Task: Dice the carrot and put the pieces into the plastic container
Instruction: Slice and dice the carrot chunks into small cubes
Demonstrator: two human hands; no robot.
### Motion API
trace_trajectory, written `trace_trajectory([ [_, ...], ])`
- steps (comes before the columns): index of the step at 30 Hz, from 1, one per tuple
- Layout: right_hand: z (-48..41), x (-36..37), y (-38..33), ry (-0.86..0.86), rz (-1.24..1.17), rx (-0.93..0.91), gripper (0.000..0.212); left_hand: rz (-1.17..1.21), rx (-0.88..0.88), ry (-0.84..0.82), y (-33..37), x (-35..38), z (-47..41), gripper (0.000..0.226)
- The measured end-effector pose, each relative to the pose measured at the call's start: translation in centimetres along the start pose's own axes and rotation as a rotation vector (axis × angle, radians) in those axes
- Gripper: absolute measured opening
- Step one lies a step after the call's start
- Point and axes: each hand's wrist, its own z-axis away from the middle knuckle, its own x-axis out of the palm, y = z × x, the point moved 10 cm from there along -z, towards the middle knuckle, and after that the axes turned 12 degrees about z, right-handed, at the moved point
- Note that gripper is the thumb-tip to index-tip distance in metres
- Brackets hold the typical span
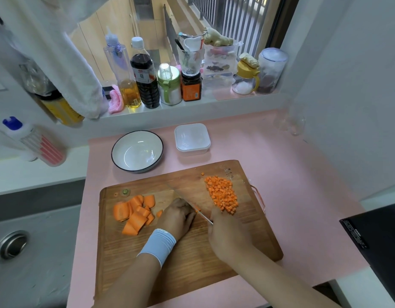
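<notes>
pink counter [292,174] | window sill [216,102] lined with bottles [145,81] | white wall [347,85]

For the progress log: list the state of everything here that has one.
plastic container, holds no carrot yet
bowl, empty
carrot dice, heaped on the cutting board
carrot slabs, not yet diced
knife, blade down, mid-cut
left hand, curled on a carrot strip
right hand, grips the knife
</notes>
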Motion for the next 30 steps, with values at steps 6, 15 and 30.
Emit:
trace_trajectory([
  [6, -0.6, 1.0, 0.2, -0.089, -0.015, 0.022, 0.011, 0.008, -0.028, -0.034, -0.7, 0.3, -0.2, 0.016],
  [15, -3.0, 2.7, 0.5, -0.205, -0.162, 0.091, 0.012, 0.103, -0.011, -0.012, -0.8, -0.4, 0.2, 0.006],
  [30, -1.1, 1.2, -0.1, -0.102, -0.109, 0.086, 0.012, 0.031, -0.062, -0.062, -1.0, 0.1, -0.2, 0.010],
])
